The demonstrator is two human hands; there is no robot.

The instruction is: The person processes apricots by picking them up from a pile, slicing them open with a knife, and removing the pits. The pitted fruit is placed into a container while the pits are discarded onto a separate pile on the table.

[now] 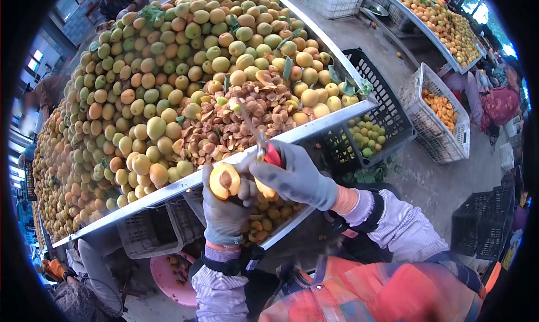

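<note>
My left hand (226,212), in a grey glove, is closed around an apricot half (224,181) whose brown pit still sits in the cut face. My right hand (300,176), also gloved, is wrapped round a red-handled cutting tool (273,155). Its narrow metal blade points up and away over the table rim; blur hides its exact kind. Another piece of orange apricot (266,189) shows under the right fingers, close to the left hand. Just beyond the rim lies a heap of brown apricot pits (241,119), among whole apricots (168,58).
A metal table rim (168,190) runs before me. Below are cut apricots (261,223), a grey crate (147,232) and a pink basin (168,285). To the right stand a black crate (387,105) with green fruit and a white crate (429,139) of apricot halves. Other people work around.
</note>
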